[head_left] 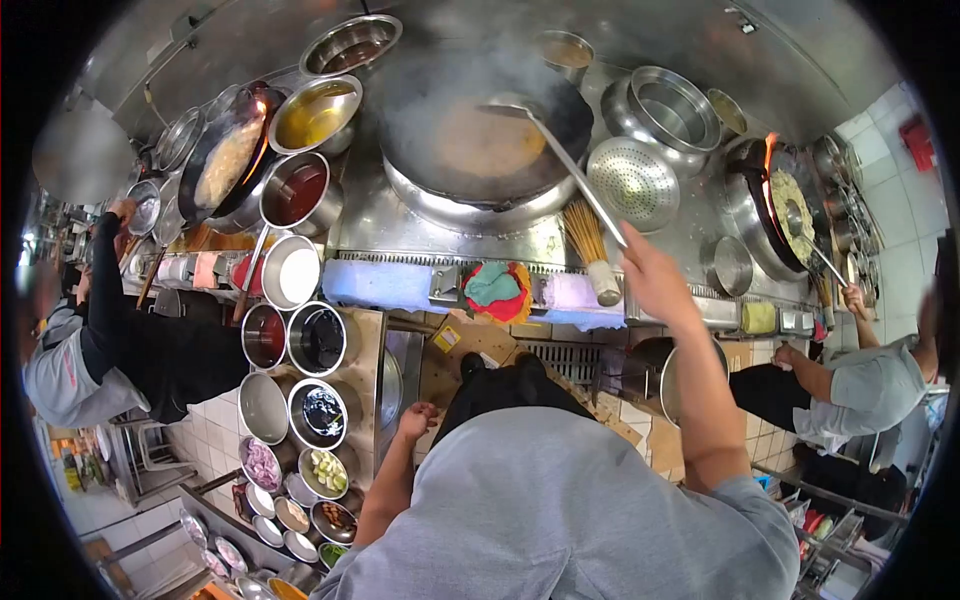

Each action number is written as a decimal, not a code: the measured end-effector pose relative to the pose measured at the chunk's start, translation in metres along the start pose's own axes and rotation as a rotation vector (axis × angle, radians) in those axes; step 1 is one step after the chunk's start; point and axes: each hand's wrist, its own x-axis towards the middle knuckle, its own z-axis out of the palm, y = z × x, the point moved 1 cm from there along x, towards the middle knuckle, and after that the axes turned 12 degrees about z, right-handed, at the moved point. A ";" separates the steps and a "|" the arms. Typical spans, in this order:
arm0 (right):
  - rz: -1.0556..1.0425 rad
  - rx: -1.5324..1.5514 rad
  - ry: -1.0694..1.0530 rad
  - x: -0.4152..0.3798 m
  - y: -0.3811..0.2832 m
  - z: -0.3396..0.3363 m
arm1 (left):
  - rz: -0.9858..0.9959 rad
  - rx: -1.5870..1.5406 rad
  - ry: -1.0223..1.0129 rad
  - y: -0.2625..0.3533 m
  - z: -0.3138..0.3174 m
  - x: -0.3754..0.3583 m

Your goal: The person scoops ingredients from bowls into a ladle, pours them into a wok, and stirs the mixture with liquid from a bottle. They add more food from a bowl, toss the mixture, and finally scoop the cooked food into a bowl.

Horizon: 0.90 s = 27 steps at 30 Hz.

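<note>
No text can be read. The yellow label [446, 338] on the cardboard [432, 372] and red marking [71, 367] on a co-worker's shirt [62, 388] are too small.

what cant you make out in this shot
All in the head view:
- Contents of the large wok: steam blurs them.
- Exact shape of the end of the metal tool in the right hand: steam veils it.
- Whether the left hand holds anything: too small, and curled fingers hide the palm.
- Left co-worker: partly cut off by the dark round border.
- Lowest bowls at lower left: cropped by the frame edge.
</note>
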 end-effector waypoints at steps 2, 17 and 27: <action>-0.148 -0.029 0.056 -0.032 0.013 -0.043 | -0.018 0.063 0.053 0.012 -0.002 -0.007; 0.079 0.492 -0.424 -0.022 0.004 0.050 | 0.282 0.383 -0.001 0.078 -0.009 0.034; 0.022 0.179 -0.166 -0.053 0.020 -0.046 | 0.284 0.207 0.063 0.062 -0.020 0.023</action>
